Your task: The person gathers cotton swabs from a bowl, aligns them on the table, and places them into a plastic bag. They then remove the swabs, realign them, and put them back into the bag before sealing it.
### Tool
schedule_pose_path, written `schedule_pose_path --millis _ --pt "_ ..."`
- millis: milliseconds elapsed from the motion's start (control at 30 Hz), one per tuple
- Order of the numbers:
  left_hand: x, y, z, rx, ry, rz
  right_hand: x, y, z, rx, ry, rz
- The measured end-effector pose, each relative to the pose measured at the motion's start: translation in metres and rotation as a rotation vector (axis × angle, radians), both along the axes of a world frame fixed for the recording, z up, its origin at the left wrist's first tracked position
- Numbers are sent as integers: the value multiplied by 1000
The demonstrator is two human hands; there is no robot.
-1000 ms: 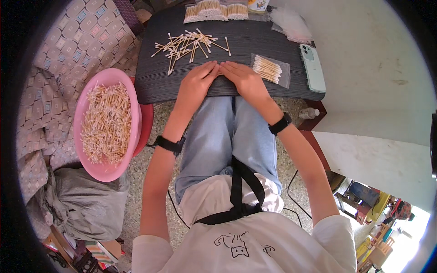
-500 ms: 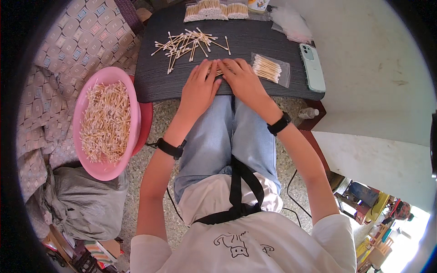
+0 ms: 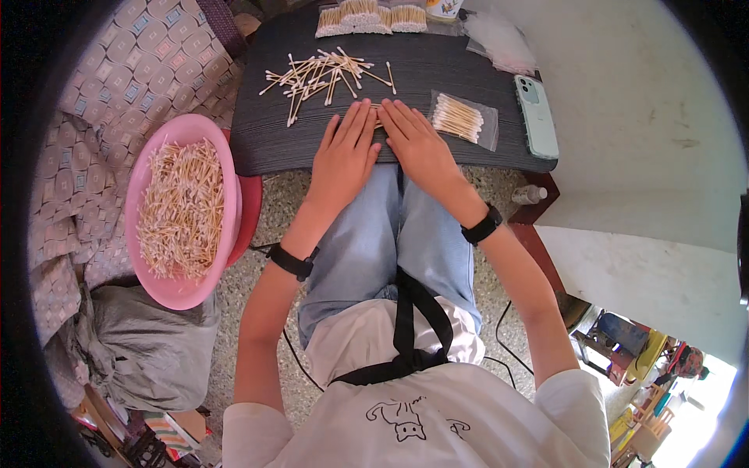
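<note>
Both hands lie palm down at the near edge of the dark table [image 3: 257,148]. My left hand [image 3: 346,152] has its fingers stretched forward, and my right hand [image 3: 417,144] lies beside it with fingers extended too. Beneath and between the fingertips a few cotton swabs [image 3: 377,117] show; most of that group is hidden by the hands. Just right of my right hand lies a clear plastic bag [image 3: 488,129] with a row of cotton swabs [image 3: 457,118] in it. Beyond the hands, loose cotton swabs [image 3: 320,76] are scattered in a pile.
A pink basin [image 3: 228,210] full of cotton swabs stands at the left on a red stool [image 3: 251,210]. Filled swab packs [image 3: 367,17] line the far edge, with empty plastic bags [image 3: 499,43] and a pale green phone [image 3: 537,117] at the right. A wall [image 3: 624,101] borders the table.
My fingers have straightened and flattened over the swabs, and the hands have spread slightly. The scattered pile and the bag stay where they were.
</note>
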State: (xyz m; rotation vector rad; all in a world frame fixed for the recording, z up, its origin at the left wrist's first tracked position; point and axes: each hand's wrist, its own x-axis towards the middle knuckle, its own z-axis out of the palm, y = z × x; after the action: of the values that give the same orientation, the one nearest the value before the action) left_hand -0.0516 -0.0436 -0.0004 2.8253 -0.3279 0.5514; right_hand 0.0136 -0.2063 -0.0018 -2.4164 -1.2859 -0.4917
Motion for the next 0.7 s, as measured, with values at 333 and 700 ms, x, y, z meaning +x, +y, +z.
schedule_pose_path --millis 333,700 --pt "-16 4 6 8 94 -78 -18 -12 10 -158 -20 -9" --pt "9 10 3 -26 73 -21 9 13 11 86 180 -12"
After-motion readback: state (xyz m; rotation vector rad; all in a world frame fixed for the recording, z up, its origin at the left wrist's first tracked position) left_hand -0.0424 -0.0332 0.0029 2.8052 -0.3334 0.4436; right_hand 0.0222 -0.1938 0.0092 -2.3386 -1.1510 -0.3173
